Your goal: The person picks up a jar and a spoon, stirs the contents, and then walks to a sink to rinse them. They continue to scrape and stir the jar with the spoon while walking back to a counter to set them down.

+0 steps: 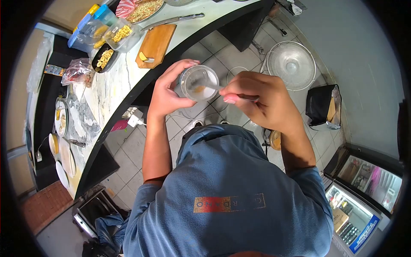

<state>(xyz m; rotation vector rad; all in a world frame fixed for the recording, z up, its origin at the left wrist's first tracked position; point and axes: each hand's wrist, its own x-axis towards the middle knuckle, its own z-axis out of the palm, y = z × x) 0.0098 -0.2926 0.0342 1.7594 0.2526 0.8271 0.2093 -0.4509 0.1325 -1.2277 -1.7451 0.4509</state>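
My left hand [169, 92] is wrapped round a clear cup [185, 88], held out in front of my body above the floor. Inside the cup shows something whitish with a small brownish-orange patch. A spoon [212, 86] is pinched between the thumb and fingers of my right hand [257, 96], its far end dipping into the cup. On the counter to the left, a wooden cutting board [156, 43] carries a small yellow-edged piece [145, 58]. A knife [173, 20] lies just beyond the board.
The curved counter [113, 92] runs along my left, holding a clear container [122, 34] of yellow pieces, a black dish [102, 58] and a plastic bag [78, 75]. A fan [291, 65] stands on the tiled floor near a black bag [323, 106]. A lit fridge [353, 214] is at lower right.
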